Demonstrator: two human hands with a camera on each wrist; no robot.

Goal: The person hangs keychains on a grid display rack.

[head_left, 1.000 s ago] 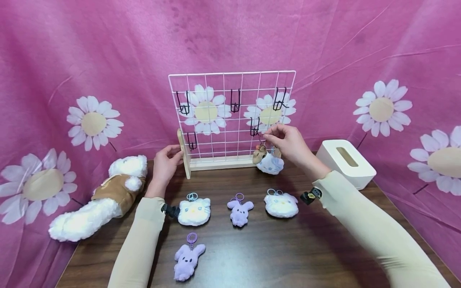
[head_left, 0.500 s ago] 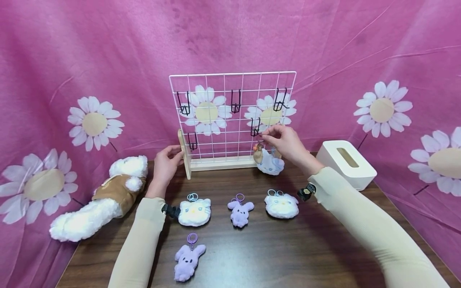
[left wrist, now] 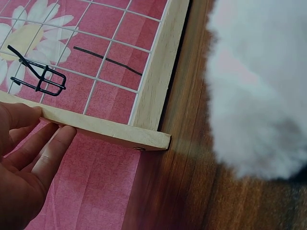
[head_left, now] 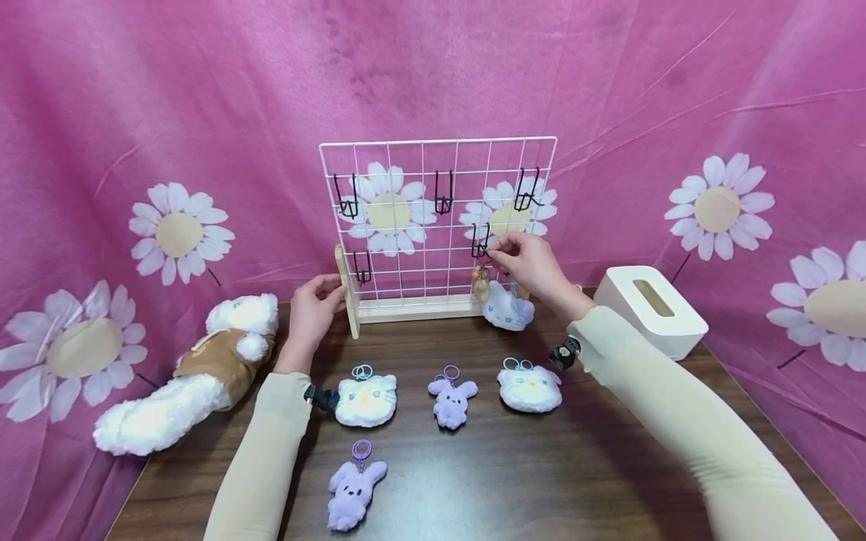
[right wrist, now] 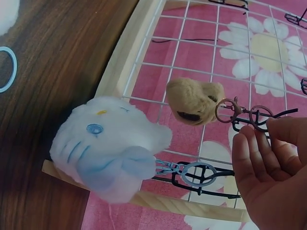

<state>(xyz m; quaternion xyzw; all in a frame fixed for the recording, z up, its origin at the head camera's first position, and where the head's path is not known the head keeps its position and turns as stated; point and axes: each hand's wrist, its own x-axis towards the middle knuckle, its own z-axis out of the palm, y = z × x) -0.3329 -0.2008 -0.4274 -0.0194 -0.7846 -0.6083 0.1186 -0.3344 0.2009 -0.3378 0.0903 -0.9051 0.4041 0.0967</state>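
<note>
We saw the right hand (head_left: 534, 263), right of centre in the head view, with its thumb and fingertips brought together in a pinch. Between them was one of two linked reddish-brown rings (right wrist: 216, 111), and the small brown plush (right wrist: 192, 99) hung from these, near the middle of the right wrist view. The rings overlapped a black hook (head_left: 479, 254) there, but we could not tell whether either was threaded onto it. The remaining fingers lay bent beside the pinch.

The left hand (head_left: 313, 309), left of centre in the head view, gripped the wooden post (left wrist: 96, 123) of the wire rack (head_left: 419, 308). At the left of its own wrist view, we saw the thumb on one side of the post and the fingertips against the other, with just the wood's thickness between them.

Just beside the brown plush, a white plush with a blue bow (right wrist: 108, 139) hung by its light-blue ring. In the lower middle of the head view, two white plush heads (head_left: 365, 400) and two purple rabbits (head_left: 352, 496) lay on the tabletop (head_left: 507, 481).
</note>
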